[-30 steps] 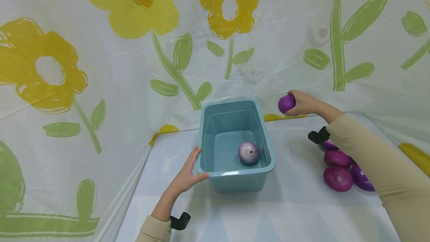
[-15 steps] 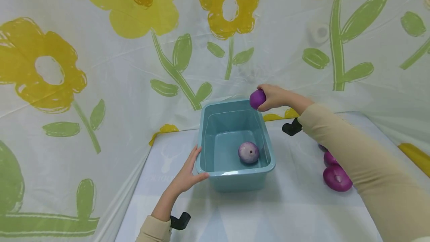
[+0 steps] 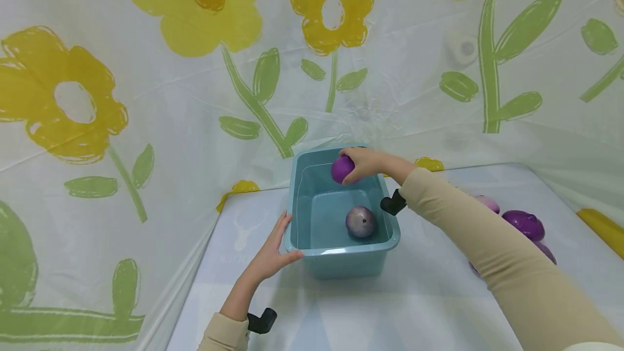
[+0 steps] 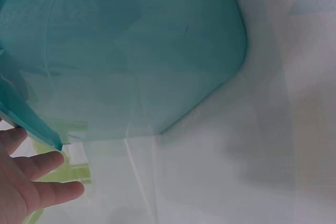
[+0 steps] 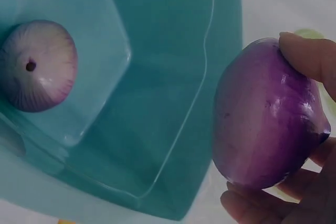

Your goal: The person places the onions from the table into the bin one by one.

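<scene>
A blue-green plastic bin [image 3: 343,250] stands on the table, with one pale purple-and-white onion [image 3: 361,222] inside near its front right. Over the back right of the bin, my right hand [image 3: 366,163] grips a shiny purple onion [image 3: 342,170]. The right wrist view shows the thumb on one side of that onion [image 5: 265,116] and fingers on the other. My left hand [image 3: 270,258] touches the bin's front left corner, thumb by the front rim and fingers along the left side. In the left wrist view its fingers [image 4: 55,193] are extended beside the bin wall [image 4: 131,56].
Several more onions [image 3: 524,225] lie at the right of the white table [image 3: 419,297], partly hidden behind my right sleeve [image 3: 480,237]. A flower-printed curtain [image 3: 390,69] hangs close behind the table's back edge and along its left side.
My right hand has carried the purple onion leftward from the table's back right, then down over the bin. The left hand and the bin have stayed put.
</scene>
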`<state>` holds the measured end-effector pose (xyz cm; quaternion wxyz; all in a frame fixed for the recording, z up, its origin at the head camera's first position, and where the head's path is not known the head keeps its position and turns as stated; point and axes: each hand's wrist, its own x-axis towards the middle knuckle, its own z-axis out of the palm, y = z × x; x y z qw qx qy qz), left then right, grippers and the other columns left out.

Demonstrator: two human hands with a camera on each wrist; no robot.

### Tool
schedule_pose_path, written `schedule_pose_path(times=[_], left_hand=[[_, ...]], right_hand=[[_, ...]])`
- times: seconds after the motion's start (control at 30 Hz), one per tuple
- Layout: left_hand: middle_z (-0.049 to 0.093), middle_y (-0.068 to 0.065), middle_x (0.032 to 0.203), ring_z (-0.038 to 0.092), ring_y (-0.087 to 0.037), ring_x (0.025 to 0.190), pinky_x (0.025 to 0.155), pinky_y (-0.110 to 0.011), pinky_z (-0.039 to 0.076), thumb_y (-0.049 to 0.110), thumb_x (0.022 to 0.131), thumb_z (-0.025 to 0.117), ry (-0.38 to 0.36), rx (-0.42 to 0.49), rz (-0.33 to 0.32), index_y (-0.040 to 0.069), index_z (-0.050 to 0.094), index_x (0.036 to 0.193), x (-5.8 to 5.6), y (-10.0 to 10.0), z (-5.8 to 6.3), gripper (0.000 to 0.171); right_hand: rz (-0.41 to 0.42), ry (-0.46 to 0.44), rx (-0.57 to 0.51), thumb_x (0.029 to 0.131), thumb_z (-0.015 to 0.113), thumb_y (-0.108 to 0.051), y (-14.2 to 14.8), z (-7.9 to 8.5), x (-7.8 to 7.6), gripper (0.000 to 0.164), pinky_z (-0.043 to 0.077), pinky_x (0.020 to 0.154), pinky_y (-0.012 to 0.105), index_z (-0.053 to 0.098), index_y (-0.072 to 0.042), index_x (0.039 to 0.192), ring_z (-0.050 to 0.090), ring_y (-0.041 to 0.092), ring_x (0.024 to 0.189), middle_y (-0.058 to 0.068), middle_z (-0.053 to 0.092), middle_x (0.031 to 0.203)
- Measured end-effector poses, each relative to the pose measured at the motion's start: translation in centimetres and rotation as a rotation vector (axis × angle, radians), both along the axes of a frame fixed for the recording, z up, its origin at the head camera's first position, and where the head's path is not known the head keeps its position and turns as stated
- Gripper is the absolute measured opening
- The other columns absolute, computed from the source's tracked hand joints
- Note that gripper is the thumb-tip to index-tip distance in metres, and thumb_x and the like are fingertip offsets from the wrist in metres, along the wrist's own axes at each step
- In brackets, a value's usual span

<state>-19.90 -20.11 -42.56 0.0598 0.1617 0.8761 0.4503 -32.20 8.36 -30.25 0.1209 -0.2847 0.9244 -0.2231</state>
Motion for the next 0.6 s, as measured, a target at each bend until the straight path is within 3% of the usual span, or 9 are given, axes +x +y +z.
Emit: schedule_pose_path(times=[0.23, 0.6], left_hand=[[0.003, -0.005, 0.155, 0.005, -0.032, 0.14, 0.102, -0.065, 0.016, 0.041, 0.077, 0.067, -0.003, -0.004, -0.01, 0.019, 0.016, 0.147, -0.2, -0.2, -0.1, 0.089], [0.001, -0.006, 0.155, 0.006, -0.032, 0.14, 0.103, -0.062, 0.02, 0.038, 0.078, 0.068, -0.016, -0.015, -0.023, 0.018, 0.015, 0.147, -0.3, -0.4, 0.2, 0.09]], right_hand=[[-0.005, -0.046, 0.03, 0.084, 0.062, -0.035, -0.4, -0.5, 0.0, 0.071, 0.031, 0.104, 0.049, 0.03, -0.003, 0.14, 0.031, 0.033, 0.132, 0.019, 0.033, 0.143], [-0.063, -0.03, -0.008, 0.084, 0.062, -0.037, 2.7, 0.4, 0.6, 0.073, 0.027, 0.105, 0.053, 0.03, -0.005, 0.141, 0.026, 0.035, 0.134, 0.018, 0.029, 0.145]])
